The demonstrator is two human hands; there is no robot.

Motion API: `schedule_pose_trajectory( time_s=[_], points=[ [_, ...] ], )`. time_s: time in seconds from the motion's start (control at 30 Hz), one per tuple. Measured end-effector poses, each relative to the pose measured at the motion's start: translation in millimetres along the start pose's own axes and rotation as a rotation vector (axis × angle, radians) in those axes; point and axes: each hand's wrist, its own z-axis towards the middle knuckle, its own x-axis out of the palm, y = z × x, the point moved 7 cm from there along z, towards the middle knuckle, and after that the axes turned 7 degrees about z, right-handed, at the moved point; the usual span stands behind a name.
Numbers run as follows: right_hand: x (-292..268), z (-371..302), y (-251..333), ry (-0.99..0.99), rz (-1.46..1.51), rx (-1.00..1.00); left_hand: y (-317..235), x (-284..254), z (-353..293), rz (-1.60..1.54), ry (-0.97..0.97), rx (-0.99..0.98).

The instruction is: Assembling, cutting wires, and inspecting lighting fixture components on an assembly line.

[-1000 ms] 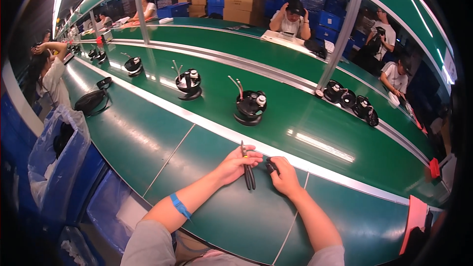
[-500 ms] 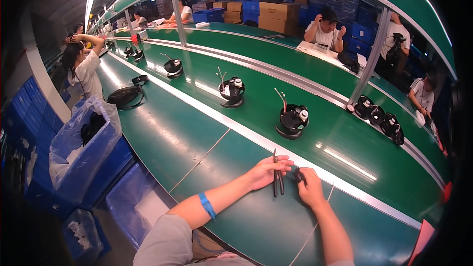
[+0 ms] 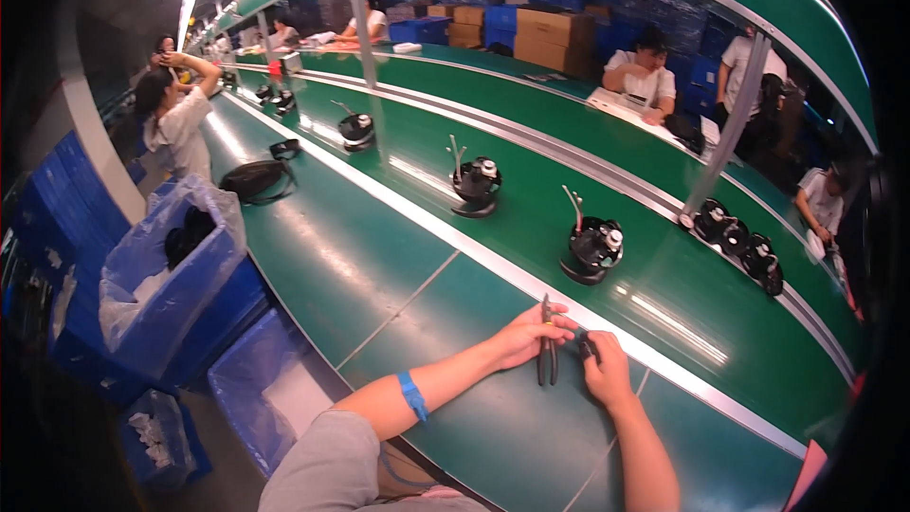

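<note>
Over the near worktop (image 3: 398, 318), my left hand (image 3: 523, 339) holds a pair of pliers (image 3: 549, 367) with black handles, jaws up and handles hanging down. The thumb crosses them and the other fingers stretch to the right. Close beside it, my right hand (image 3: 609, 370) is closed round a small black piece (image 3: 589, 348) whose kind I cannot make out. Beyond my hands, on the green belt (image 3: 531, 218), stands a round black assembly (image 3: 592, 251) with a white part on top and thin wires sticking up. A similar assembly (image 3: 476, 187) stands farther left.
A pale metal rail (image 3: 512, 270) divides worktop and belt. More black assemblies (image 3: 735, 239) line the far ledge at right. A black bag (image 3: 254, 180) lies on the worktop at left, near a plastic-lined blue bin (image 3: 180, 265). Co-workers sit across the belt; one person (image 3: 180, 118) stands at left.
The assemblies have shifted right and nearer along the belt; my view has also moved slightly. Both hands keep their holds. The person across has lowered their raised hands to the table.
</note>
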Motion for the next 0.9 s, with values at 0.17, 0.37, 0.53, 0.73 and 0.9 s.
schedule_pose_trajectory(
  time_s=[0.17,0.37,0.53,0.73,0.9],
  points=[
    [16.3,8.6,-15.9,-0.003,0.027,0.044,-10.9,-3.3,-7.1,0.008,-0.042,-0.003],
    [7.7,72.4,-55.8,0.008,0.454,0.442,-7.0,-2.4,1.5,-0.064,-0.018,-0.063],
    [-31.0,135.4,-56.7,-0.468,0.645,0.311,-5.9,3.7,1.1,-0.109,-0.051,-0.053],
    [-19.3,137.2,-77.4,-0.340,0.870,0.632,-2.5,3.0,1.5,-0.021,-0.008,-0.080],
    [-57.9,96.4,-46.6,-0.344,0.732,0.568,-5.6,4.4,2.4,0.077,0.029,-0.058]
  ],
)
